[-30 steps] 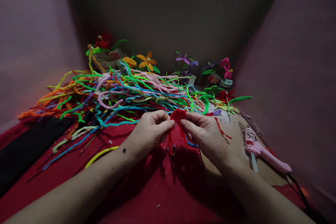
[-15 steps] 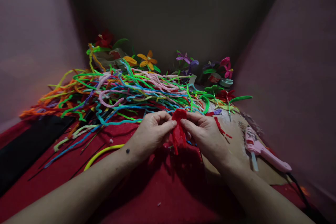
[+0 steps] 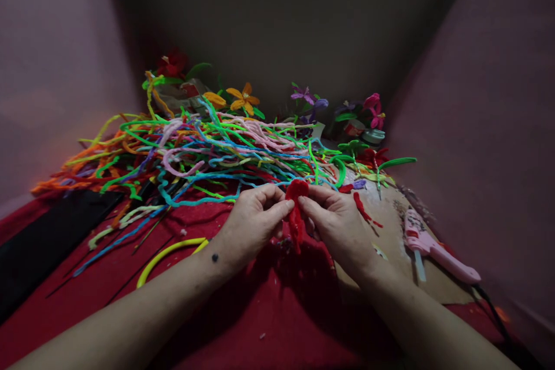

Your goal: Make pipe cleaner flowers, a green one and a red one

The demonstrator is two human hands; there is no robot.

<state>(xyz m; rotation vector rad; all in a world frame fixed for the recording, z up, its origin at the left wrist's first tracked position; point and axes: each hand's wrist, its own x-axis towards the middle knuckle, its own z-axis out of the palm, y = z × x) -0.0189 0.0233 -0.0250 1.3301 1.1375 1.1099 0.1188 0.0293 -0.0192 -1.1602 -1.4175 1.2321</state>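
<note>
Red fuzzy piece (image 3: pixel 297 221), between left hand (image 3: pixel 255 219) and right hand (image 3: pixel 342 225), pinched

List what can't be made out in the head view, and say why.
Head view throughout:
Red fuzzy piece: its pinched parts, covered by the left hand and right hand.
Yellow curved thing: its remainder, behind the left forearm.
Black slab: its outer end, cut off by the left edge.
Pink glue gun: its printed pattern, too small to read.
</note>
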